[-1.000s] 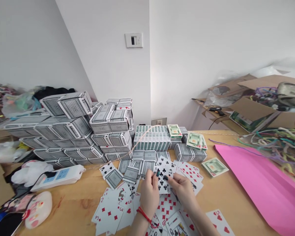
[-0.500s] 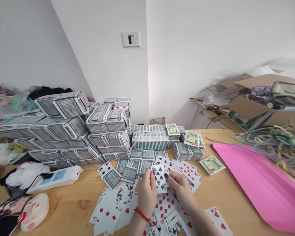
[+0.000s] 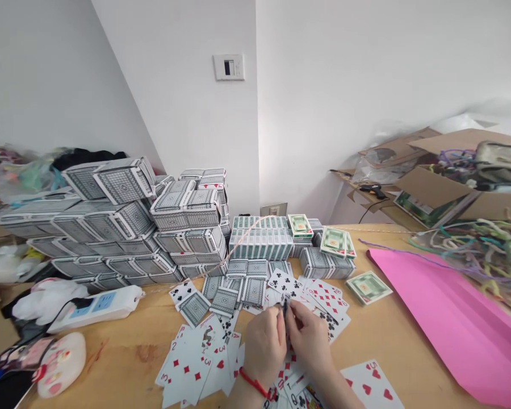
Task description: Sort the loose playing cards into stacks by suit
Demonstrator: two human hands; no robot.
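Note:
My left hand (image 3: 264, 338), with a red cord on its wrist, and my right hand (image 3: 310, 332) are closed close together above a spread of playing cards. Between their fingertips, a playing card (image 3: 285, 304) shows only as a thin dark-marked sliver, mostly hidden by the fingers. Whether it is bent, or is more than one card, I cannot tell. Face-up cards lie under and around both hands: the three of diamonds (image 3: 186, 369) to the left, diamonds (image 3: 327, 296) behind, and the five of hearts (image 3: 372, 386) by my right forearm. Several face-down cards (image 3: 225, 301) lie further back.
Stacked blocks made of cards (image 3: 123, 224) rise at the back left, beside a power strip (image 3: 100, 307). Green card boxes (image 3: 368, 287) and a row of folded cards (image 3: 262, 238) stand behind. Pink sheet (image 3: 434, 324), pipe cleaners (image 3: 481, 255) and cartons (image 3: 434, 187) occupy the right.
My hands have drawn together. The clubs card, which faced me between them, is now turned or folded nearly out of sight within the fingers.

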